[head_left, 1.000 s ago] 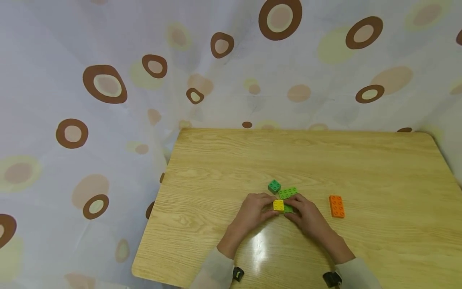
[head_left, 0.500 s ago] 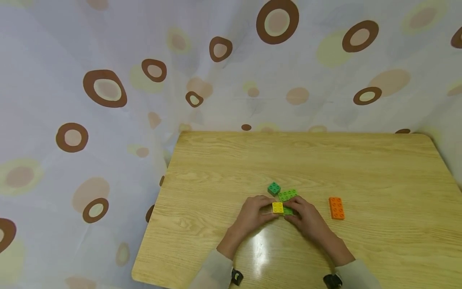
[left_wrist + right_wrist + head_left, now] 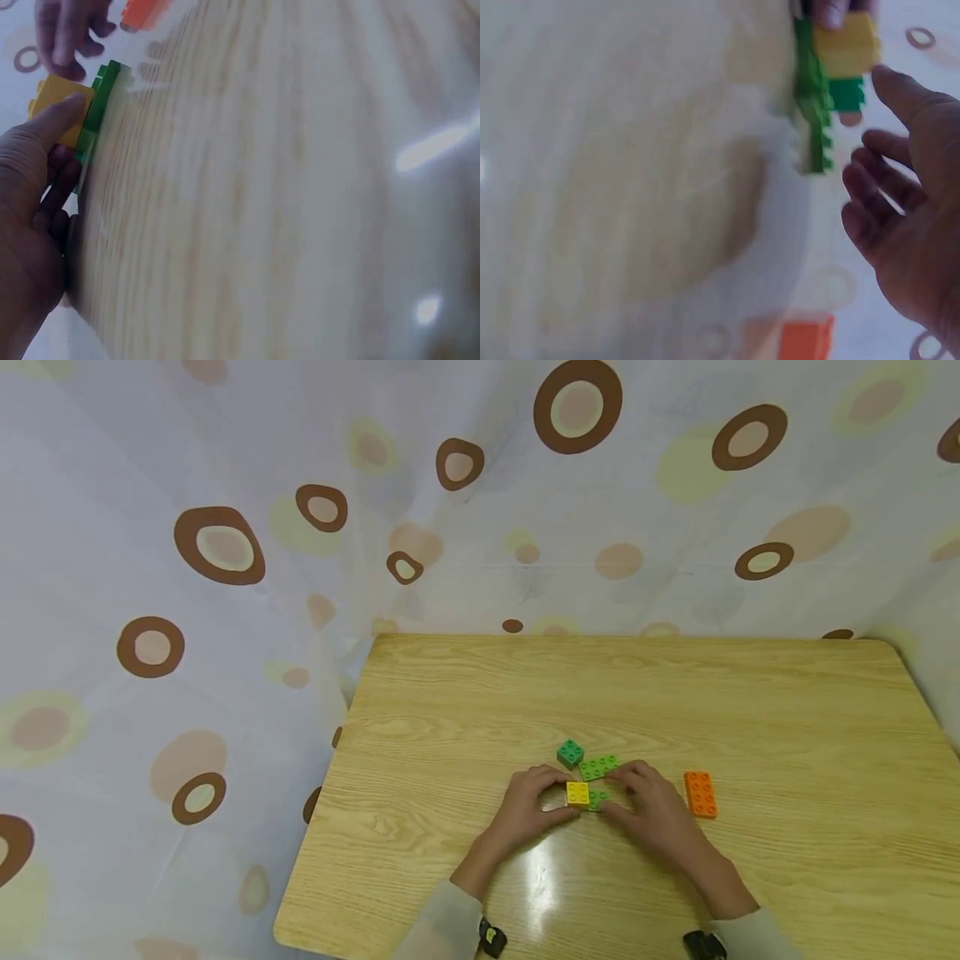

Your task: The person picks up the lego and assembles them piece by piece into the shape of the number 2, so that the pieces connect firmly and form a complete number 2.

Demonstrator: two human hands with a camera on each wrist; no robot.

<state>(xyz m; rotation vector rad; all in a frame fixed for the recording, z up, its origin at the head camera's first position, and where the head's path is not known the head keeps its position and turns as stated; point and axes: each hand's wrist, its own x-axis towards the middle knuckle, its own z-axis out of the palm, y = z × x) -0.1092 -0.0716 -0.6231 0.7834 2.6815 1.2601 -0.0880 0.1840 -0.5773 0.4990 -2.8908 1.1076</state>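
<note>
Left hand [image 3: 527, 804] is pinching square yellow plastic brick [image 3: 577, 794] on nine-o'clock end of flat light-green plastic brick [image 3: 597, 799], apparently steadying stack; right hand [image 3: 657, 808] is hovering at three o'clock, fingers parted, gripping nothing.

No legible text; no readable numbers

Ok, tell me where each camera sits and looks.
Head: worn on the head, facing forward and down at the wooden table; left hand, right hand and sleeves show.
Left wrist: worn there, facing the yellow four-stud brick; the left hand shows, right fingers beyond.
Right wrist: worn there, facing that brick from the right; the right hand shows, left fingers at top.
Shared by both wrist views: that brick and an orange eight-stud brick.
</note>
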